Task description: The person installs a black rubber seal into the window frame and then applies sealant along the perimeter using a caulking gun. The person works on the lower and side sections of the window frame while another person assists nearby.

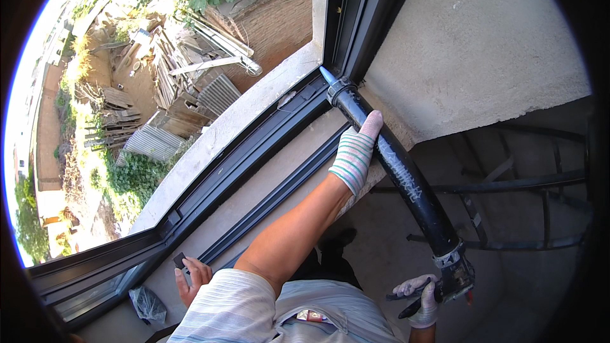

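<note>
A long black caulking gun (406, 178) runs aslant across the view, its barrel scuffed with whitish smears. Its blue nozzle (328, 75) points at the inner corner of the dark window frame (248, 146), touching or very close to it. My left hand (357, 154), in a white glove with green stripes, supports the barrel near its front end, thumb along the upper side and the other fingers mostly hidden beneath. At the rear end, my gloved right hand (424, 302) is closed round the handle and trigger.
Beside my left sleeve, another person's bare hand (194, 277) holds a small dark block (180, 260). Dark metal strips (273, 198) lie along the sill, with a clear plastic bag (147, 305) at lower left. Black metal railings (515, 184) stand right; outside, below, lies piled scrap wood (168, 76).
</note>
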A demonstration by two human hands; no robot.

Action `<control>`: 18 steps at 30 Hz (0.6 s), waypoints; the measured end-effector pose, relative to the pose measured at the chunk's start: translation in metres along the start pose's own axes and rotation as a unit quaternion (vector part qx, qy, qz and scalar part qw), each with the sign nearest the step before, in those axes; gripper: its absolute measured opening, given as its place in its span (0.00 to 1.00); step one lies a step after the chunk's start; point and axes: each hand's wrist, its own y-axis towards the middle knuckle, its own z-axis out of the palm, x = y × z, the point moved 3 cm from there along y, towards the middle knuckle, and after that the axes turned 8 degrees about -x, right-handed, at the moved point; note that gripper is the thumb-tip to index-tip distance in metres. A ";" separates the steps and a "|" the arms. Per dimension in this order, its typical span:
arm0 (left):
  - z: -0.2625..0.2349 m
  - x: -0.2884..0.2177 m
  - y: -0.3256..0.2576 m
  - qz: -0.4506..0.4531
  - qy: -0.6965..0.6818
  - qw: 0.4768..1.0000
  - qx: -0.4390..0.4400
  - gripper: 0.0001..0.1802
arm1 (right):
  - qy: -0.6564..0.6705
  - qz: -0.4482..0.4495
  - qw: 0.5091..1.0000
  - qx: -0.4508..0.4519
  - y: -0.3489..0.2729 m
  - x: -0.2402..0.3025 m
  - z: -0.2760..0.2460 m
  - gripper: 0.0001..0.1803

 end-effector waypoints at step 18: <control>-0.001 -0.001 -0.003 0.015 0.044 0.999 -0.018 0.20 | 0.064 0.042 0.997 -0.017 0.005 -0.019 -0.010 0.23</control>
